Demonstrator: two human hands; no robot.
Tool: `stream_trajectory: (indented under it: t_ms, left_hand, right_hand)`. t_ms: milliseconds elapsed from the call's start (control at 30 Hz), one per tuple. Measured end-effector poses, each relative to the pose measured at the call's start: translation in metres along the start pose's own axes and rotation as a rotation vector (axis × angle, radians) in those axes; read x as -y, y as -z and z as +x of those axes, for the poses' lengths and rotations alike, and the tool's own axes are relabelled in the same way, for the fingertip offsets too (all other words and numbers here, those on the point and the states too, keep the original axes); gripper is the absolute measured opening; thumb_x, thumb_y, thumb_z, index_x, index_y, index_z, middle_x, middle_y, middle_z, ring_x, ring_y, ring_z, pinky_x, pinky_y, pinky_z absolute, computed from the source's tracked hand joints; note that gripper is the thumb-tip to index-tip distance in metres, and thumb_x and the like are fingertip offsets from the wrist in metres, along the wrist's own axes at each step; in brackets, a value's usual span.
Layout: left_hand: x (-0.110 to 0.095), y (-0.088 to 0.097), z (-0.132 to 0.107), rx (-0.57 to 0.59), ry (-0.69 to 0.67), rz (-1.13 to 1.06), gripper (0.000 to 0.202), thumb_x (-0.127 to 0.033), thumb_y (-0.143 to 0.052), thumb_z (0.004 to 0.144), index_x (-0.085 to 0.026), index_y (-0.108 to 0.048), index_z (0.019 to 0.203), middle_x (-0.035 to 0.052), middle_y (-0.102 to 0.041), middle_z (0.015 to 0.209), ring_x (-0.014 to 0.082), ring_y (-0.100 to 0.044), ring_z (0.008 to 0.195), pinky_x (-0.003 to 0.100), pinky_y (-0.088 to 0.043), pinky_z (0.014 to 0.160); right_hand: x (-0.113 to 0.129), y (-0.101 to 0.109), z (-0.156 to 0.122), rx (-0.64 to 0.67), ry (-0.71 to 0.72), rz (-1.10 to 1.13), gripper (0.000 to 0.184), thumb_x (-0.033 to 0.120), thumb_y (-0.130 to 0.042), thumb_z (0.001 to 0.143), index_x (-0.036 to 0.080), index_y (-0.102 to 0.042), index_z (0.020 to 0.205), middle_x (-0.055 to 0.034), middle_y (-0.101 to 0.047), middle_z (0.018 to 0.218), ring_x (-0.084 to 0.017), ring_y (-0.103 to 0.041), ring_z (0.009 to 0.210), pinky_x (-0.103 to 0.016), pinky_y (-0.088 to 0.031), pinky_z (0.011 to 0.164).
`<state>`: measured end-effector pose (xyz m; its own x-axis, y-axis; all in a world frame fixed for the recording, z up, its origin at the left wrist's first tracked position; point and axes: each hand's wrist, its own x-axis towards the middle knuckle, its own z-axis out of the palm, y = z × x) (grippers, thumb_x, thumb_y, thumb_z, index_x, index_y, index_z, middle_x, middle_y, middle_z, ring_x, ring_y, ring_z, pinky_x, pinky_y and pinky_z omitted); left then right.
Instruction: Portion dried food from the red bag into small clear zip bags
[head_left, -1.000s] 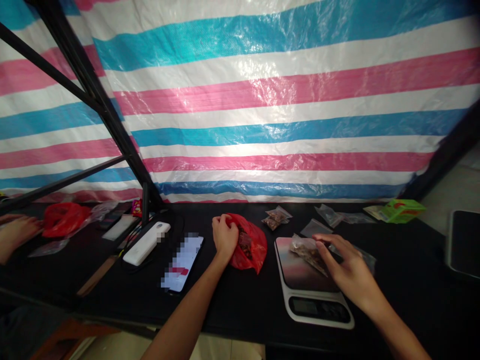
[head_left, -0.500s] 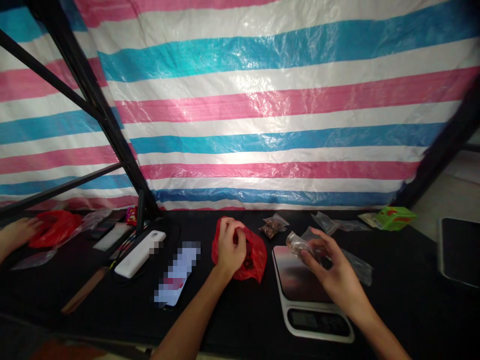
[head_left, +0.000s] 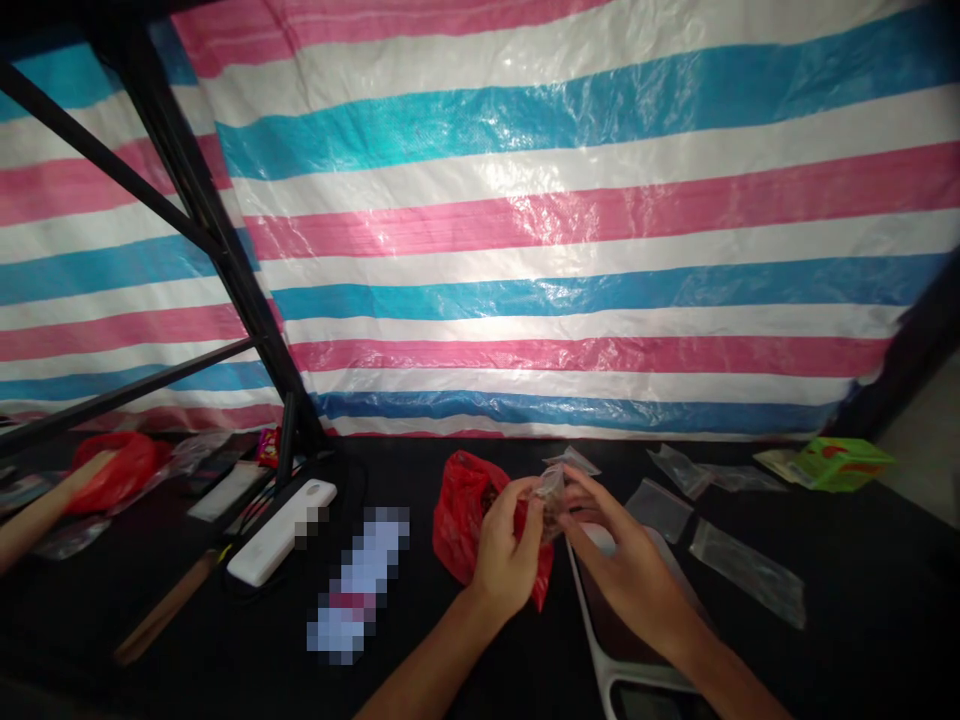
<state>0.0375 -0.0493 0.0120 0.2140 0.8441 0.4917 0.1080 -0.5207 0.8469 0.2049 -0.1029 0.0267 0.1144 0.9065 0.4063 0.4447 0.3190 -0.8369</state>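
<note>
My left hand (head_left: pixel 506 560) is closed, pinching one side of a small clear plastic bag (head_left: pixel 553 488). The fingers of my right hand (head_left: pixel 626 560) are closed on the other side of it. Something brownish shows through the plastic, too blurred to name. Just behind my left hand lies an open red plastic bag (head_left: pixel 457 515) with small dark brown pieces inside. Under my right hand stands a white kitchen scale (head_left: pixel 600 640) with a metal plate, partly covered by that hand. Beyond the fingers, another clear packet (head_left: pixel 581 460) is mostly hidden.
Empty clear bags (head_left: pixel 746 570) lie right of the scale, near a green box (head_left: pixel 844 463). To the left are a phone (head_left: pixel 360 585), a white power strip (head_left: pixel 281 530) and a brown strip (head_left: pixel 169 605). Another person's arm (head_left: pixel 45 515) reaches into a second red bag (head_left: pixel 124 470).
My left hand has come out of the red bag and moved right to the clear bag. My right hand has brought that bag left from above the scale. The view has shifted slightly.
</note>
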Motion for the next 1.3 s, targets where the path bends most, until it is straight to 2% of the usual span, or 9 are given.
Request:
stream_trajectory:
  t_ms: [100, 167, 267, 367, 500, 700, 900, 1100, 1300]
  left_hand:
    - [-0.006, -0.002, -0.002, 0.031, 0.007, -0.076, 0.033, -0.037, -0.043, 0.108, -0.024, -0.072, 0.116, 0.0083, -0.077, 0.117, 0.0215, -0.072, 0.109, 0.034, -0.056, 0.098]
    - [-0.011, -0.004, -0.006, 0.088, -0.010, -0.089, 0.033, -0.036, -0.043, 0.108, -0.024, -0.074, 0.112, 0.0077, -0.078, 0.114, 0.0206, -0.073, 0.105, 0.032, -0.056, 0.096]
    - [-0.016, -0.006, -0.009, 0.136, -0.047, -0.060, 0.031, -0.035, -0.046, 0.107, -0.024, -0.075, 0.111, 0.0070, -0.079, 0.110, 0.0203, -0.073, 0.104, 0.031, -0.056, 0.096]
    - [-0.013, -0.006, -0.009, 0.106, -0.038, -0.025, 0.031, -0.035, -0.046, 0.107, -0.023, -0.074, 0.107, 0.0071, -0.079, 0.105, 0.0205, -0.073, 0.099, 0.031, -0.056, 0.091]
    - [-0.010, -0.002, -0.005, 0.068, -0.012, 0.006, 0.033, -0.037, -0.044, 0.108, -0.022, -0.072, 0.102, 0.0065, -0.077, 0.098, 0.0195, -0.072, 0.091, 0.029, -0.056, 0.084]
    - [-0.014, 0.004, -0.005, 0.144, -0.102, 0.063, 0.030, -0.032, -0.044, 0.107, -0.022, -0.071, 0.103, 0.0068, -0.076, 0.097, 0.0197, -0.071, 0.093, 0.029, -0.055, 0.085]
    - [-0.015, 0.000, -0.010, 0.207, -0.158, 0.086, 0.026, -0.030, -0.046, 0.106, -0.022, -0.072, 0.103, 0.0068, -0.075, 0.095, 0.0198, -0.071, 0.091, 0.030, -0.055, 0.084]
    - [-0.011, -0.003, -0.011, 0.151, -0.104, 0.069, 0.025, -0.028, -0.048, 0.106, -0.022, -0.071, 0.101, 0.0047, -0.076, 0.092, 0.0176, -0.071, 0.085, 0.027, -0.054, 0.081]
    - [-0.012, -0.003, -0.012, 0.194, -0.124, 0.065, 0.027, -0.029, -0.046, 0.107, -0.020, -0.071, 0.102, 0.0059, -0.075, 0.092, 0.0173, -0.071, 0.085, 0.026, -0.054, 0.081]
  right_hand:
    - [-0.007, 0.012, -0.014, -0.016, -0.088, 0.010, 0.048, 0.049, -0.062, 0.098, 0.031, -0.060, 0.142, -0.0052, -0.076, 0.117, -0.024, -0.075, 0.103, -0.037, -0.062, 0.095]
    - [-0.007, 0.020, -0.021, -0.031, -0.110, -0.007, 0.036, 0.052, -0.065, 0.095, 0.029, -0.073, 0.122, -0.0049, -0.079, 0.106, -0.024, -0.076, 0.096, -0.034, -0.063, 0.088]
    - [-0.003, 0.025, -0.023, -0.040, -0.102, 0.006, 0.033, 0.055, -0.064, 0.094, 0.026, -0.078, 0.102, -0.0047, -0.079, 0.095, -0.024, -0.075, 0.090, -0.031, -0.061, 0.082]
    - [0.002, 0.024, -0.023, -0.037, -0.128, 0.054, 0.034, 0.054, -0.060, 0.098, 0.026, -0.077, 0.107, -0.0036, -0.078, 0.091, -0.023, -0.074, 0.085, -0.029, -0.061, 0.075]
    - [0.006, 0.019, -0.027, -0.009, -0.123, 0.025, 0.030, 0.052, -0.063, 0.096, 0.029, -0.076, 0.110, -0.0029, -0.078, 0.096, -0.023, -0.073, 0.089, -0.026, -0.059, 0.068]
    - [0.011, 0.016, -0.027, -0.123, -0.080, -0.014, 0.024, 0.049, -0.065, 0.095, 0.027, -0.075, 0.094, -0.0008, -0.074, 0.084, -0.020, -0.067, 0.076, -0.027, -0.054, 0.067]
    - [0.007, 0.022, -0.026, -0.188, -0.045, -0.071, 0.027, 0.046, -0.058, 0.099, 0.025, -0.068, 0.086, 0.0004, -0.062, 0.076, -0.018, -0.058, 0.070, -0.028, -0.049, 0.067]
    - [0.007, 0.018, -0.026, -0.104, -0.070, -0.051, 0.023, 0.047, -0.062, 0.097, 0.026, -0.070, 0.096, -0.0003, -0.065, 0.082, -0.018, -0.060, 0.074, -0.027, -0.049, 0.067]
    - [0.010, 0.019, -0.025, -0.064, -0.054, -0.004, 0.024, 0.045, -0.060, 0.101, 0.026, -0.067, 0.089, 0.0007, -0.059, 0.084, -0.016, -0.056, 0.074, -0.026, -0.047, 0.067]
